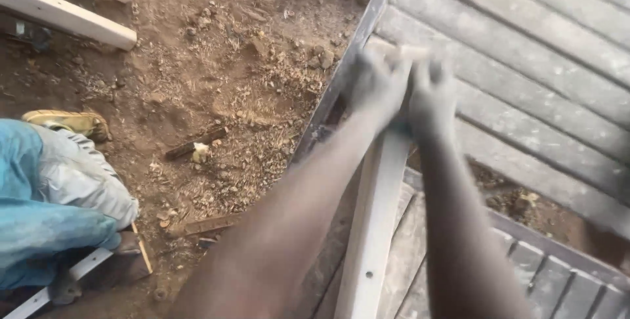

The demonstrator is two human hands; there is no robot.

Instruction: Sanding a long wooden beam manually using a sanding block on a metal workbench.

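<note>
Grey slatted metal panels lie across bare dirt ground. Both arms reach far over the frame; the left hand and right hand are blurred, so I cannot tell how either closes, though both sit at the far end of a pale wooden batten. Positioning it seems underway. At near left, another person's trouser leg and shoe show.

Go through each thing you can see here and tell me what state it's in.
left hand: blurred, closed on the pale bar
right hand: blurred, closed on the same bar
pale bar: held at its top, slanting up from the bottom edge
slatted panel: lying flat
another person: crouched on the dirt, at left
</note>
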